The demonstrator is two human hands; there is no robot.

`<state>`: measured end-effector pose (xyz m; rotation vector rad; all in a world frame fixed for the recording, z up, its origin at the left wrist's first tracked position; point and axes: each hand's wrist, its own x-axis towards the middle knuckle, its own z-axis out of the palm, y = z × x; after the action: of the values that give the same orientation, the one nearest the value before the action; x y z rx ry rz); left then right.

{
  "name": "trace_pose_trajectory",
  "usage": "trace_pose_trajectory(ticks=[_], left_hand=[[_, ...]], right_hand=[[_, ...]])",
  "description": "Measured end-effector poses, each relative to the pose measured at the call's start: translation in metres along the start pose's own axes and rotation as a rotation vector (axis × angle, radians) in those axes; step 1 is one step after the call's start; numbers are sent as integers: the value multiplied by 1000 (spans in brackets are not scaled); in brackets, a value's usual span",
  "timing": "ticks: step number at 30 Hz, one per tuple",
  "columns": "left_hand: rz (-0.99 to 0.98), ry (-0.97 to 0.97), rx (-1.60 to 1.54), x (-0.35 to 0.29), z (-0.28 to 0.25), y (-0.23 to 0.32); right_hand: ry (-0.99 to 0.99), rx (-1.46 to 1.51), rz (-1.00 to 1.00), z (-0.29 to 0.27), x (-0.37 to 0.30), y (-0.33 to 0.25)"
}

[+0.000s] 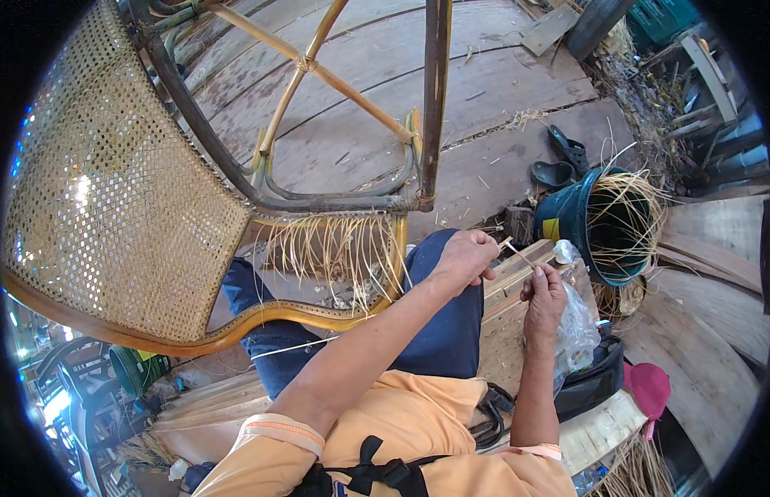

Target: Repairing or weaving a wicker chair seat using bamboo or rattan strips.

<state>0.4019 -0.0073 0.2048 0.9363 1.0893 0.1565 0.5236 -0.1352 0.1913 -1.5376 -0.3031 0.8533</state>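
In front of my lap, my right hand (546, 300) pinches a thin pale cane strip (521, 256) that slants up toward my other hand. My left hand (468, 258) is closed, thumb against fingers, at the strip's far end. A small tan piece shows at its fingertips; what it grips is too small to make out. Across my knees lies a curved chair frame (277, 312) of yellow-brown wood. Woven cane mesh (111, 199) covers its left part. Loose cane strands (335, 244) hang over the opening at its right end, left of my left hand.
A dark green bucket (559, 222) full of cane strands lies tipped at the right, near black sandals (569, 149). Beside my right arm are a clear plastic bag (577, 327), a black bag (590, 388) and a pink cap (648, 387). Dark chair legs (435, 99) rise ahead.
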Motion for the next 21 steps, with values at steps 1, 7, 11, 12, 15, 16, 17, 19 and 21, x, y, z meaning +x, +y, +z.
trace_pose_trajectory(ticks=[1,7,11,12,15,16,17,19,21], left_hand=[[-3,-1,0,-1,0,1],[-10,6,-8,-3,0,5],[-20,-3,13,-5,0,7],[-23,-5,22,-4,0,7],[-23,-18,16,-2,0,5],[-25,-19,16,-1,0,4],[-24,-20,13,-1,0,3],[-25,-19,11,0,-1,2],[-10,-12,47,-1,-2,4]], right_hand=[[-4,-25,-7,1,0,1],[8,-51,-18,5,-1,3],[12,-84,-65,8,-4,1],[13,-84,-63,7,-4,1],[41,-197,-126,6,-4,2],[52,-222,-151,6,-4,2],[63,-248,-175,5,-4,2],[60,-252,-187,5,-4,3],[55,-255,-200,5,-4,4]])
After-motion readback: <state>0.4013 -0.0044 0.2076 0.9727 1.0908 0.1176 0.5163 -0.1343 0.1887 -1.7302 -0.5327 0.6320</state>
